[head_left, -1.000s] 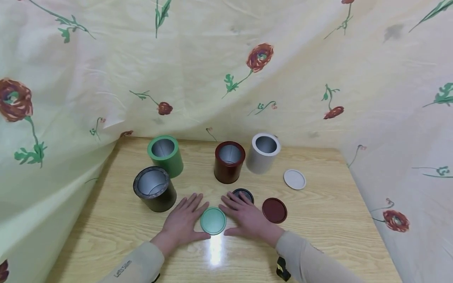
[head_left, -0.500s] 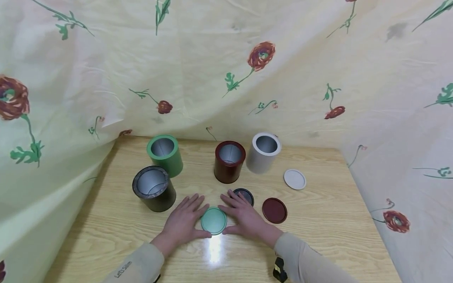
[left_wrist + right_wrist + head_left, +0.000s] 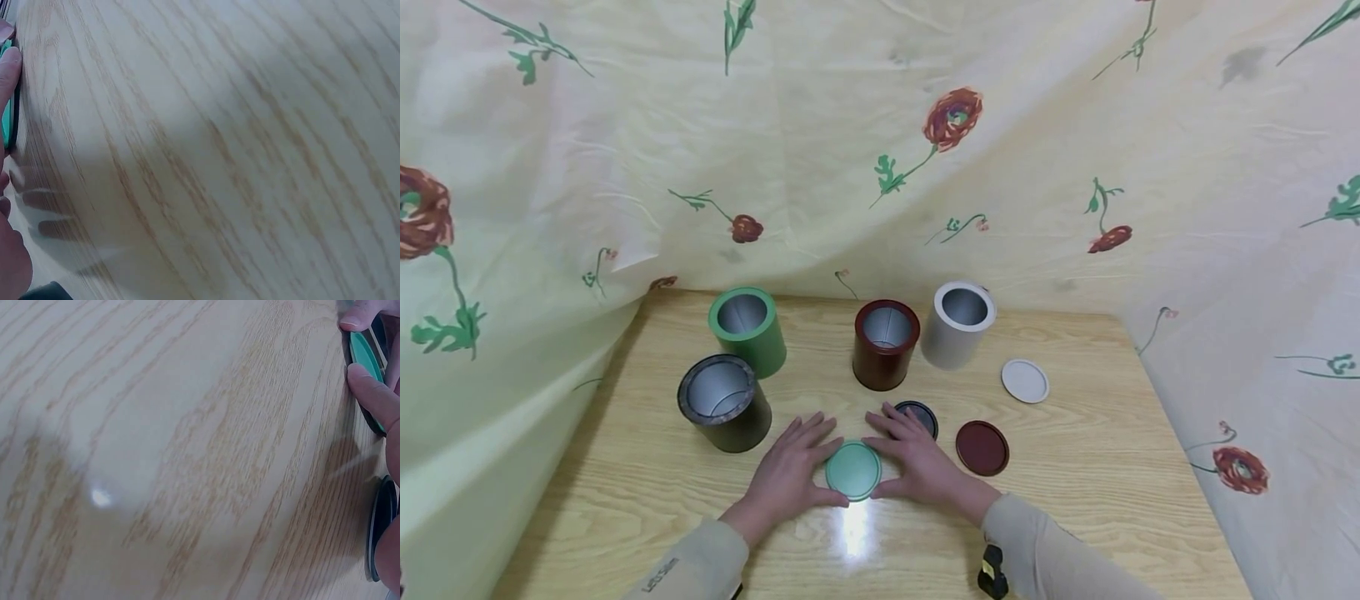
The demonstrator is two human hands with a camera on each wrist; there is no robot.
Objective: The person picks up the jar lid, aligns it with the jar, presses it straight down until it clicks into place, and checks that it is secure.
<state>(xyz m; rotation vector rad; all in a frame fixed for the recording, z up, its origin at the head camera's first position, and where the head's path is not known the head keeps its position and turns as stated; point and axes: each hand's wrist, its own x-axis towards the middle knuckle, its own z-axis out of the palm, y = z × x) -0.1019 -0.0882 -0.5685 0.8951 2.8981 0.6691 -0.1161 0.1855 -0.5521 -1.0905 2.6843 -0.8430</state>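
You have a round, shallow, mint-green lid (image 3: 853, 471) with a raised rim of slightly deeper green before you. In the head view it looks to lie flat on the pale wood-grain table (image 3: 1097, 508), its broad face upward, between your left hand (image 3: 788, 472) and your right hand (image 3: 919, 467). Your thumbs meet its rim on the side nearest you, and your index fingers reach its far side, so both hands frame it. Each of your wrist views shows it nearly edge-on and only in part, with a dark band along its lower edge; you cannot tell from them whether it is slightly raised.
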